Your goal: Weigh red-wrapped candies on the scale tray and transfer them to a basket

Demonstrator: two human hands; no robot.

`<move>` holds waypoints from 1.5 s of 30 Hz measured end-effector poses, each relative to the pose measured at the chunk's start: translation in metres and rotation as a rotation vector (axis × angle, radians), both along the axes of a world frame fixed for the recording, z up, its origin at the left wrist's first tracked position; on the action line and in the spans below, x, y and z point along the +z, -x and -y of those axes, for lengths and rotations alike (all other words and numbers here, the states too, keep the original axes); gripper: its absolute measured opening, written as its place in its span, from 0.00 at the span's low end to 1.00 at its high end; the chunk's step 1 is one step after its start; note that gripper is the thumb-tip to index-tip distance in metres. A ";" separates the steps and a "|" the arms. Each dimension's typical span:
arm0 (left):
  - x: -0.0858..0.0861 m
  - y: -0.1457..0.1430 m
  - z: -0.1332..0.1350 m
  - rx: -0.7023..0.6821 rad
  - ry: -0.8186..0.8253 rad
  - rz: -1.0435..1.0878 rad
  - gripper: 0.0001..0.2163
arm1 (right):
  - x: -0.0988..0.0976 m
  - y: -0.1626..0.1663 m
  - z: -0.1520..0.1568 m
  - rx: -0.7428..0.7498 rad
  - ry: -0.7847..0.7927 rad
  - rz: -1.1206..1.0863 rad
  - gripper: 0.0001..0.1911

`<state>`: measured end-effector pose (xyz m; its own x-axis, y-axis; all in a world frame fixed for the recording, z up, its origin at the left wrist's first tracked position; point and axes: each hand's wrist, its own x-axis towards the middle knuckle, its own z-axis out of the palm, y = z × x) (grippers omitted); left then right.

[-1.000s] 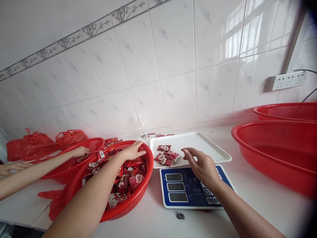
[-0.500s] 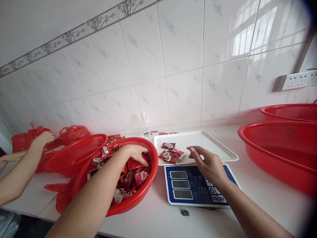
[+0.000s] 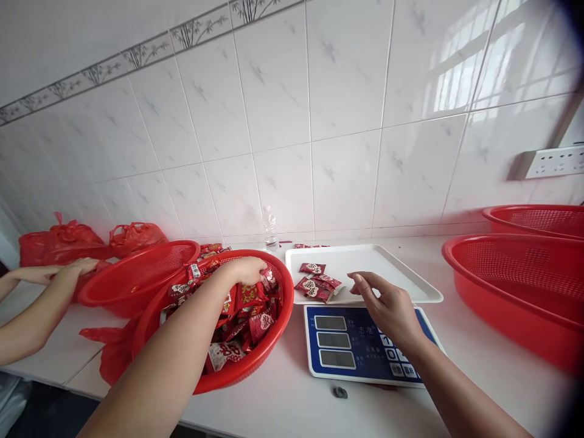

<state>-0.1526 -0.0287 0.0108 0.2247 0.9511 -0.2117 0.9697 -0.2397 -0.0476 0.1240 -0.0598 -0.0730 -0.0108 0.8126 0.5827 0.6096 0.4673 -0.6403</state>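
My left hand (image 3: 249, 269) reaches into a red plastic basket (image 3: 283, 307) full of small red wrapped packets. Its fingers are curled on a red and white packet (image 3: 269, 280) near the basket's far right side; the fingertips are partly hidden. Over the keys of a blue and white electronic scale (image 3: 331, 340) hovers my right hand (image 3: 387, 304), thumb and forefinger drawn together with nothing visible in them. Beyond it, several red packets (image 3: 316, 288) lie at the left of the scale's white tray (image 3: 387, 267).
Large red baskets (image 3: 511, 298) stand on the right. At the left, a co-worker's hands (image 3: 82, 266) are by red plastic bags (image 3: 59, 240) and another red basket (image 3: 137, 274). A clear bottle (image 3: 270, 230) stands by the wall; a small dark object (image 3: 340, 392) lies before the scale.
My left hand has shifted slightly within the basket, its fingers curling in on a packet. My right hand has barely moved. The co-worker's raised hand has come down.
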 end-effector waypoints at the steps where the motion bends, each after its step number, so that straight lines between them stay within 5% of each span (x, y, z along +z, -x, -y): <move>1: 0.002 0.001 0.001 0.021 -0.041 0.008 0.05 | 0.000 0.000 0.000 -0.001 0.000 -0.002 0.22; 5: 0.005 0.007 0.003 0.095 0.048 0.169 0.08 | -0.001 0.000 -0.001 0.006 0.000 -0.001 0.22; 8: 0.002 0.009 0.004 0.108 0.295 0.270 0.22 | -0.001 0.000 -0.001 0.008 -0.006 0.008 0.22; 11: -0.001 0.009 0.002 0.135 0.364 0.223 0.33 | 0.000 0.000 0.000 0.007 -0.001 0.012 0.22; 16: 0.003 0.008 0.000 0.067 0.164 0.036 0.24 | 0.002 0.001 0.001 0.007 0.007 0.008 0.22; 25: 0.016 0.015 0.013 0.287 -0.204 0.120 0.24 | 0.001 0.000 0.000 0.018 0.009 0.006 0.21; 32: 0.011 -0.013 0.005 0.218 -0.669 0.533 0.13 | 0.003 0.001 0.002 0.033 -0.008 0.004 0.22; 36: -0.006 -0.044 0.001 0.124 -0.581 0.727 0.06 | 0.004 0.001 0.002 0.035 -0.010 0.009 0.22; 41: -0.027 -0.064 0.004 -0.178 -0.308 0.509 0.08 | 0.001 0.000 -0.001 0.033 -0.146 0.136 0.19; 45: -0.026 -0.067 0.011 -0.219 -0.296 0.363 0.13 | -0.004 0.001 -0.003 0.154 -0.267 0.359 0.16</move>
<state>-0.0853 -0.0399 -0.0155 0.4344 0.8809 0.1881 0.8650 -0.4662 0.1856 0.1226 -0.0564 -0.0772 -0.3584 0.6078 0.7086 0.6810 0.6894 -0.2468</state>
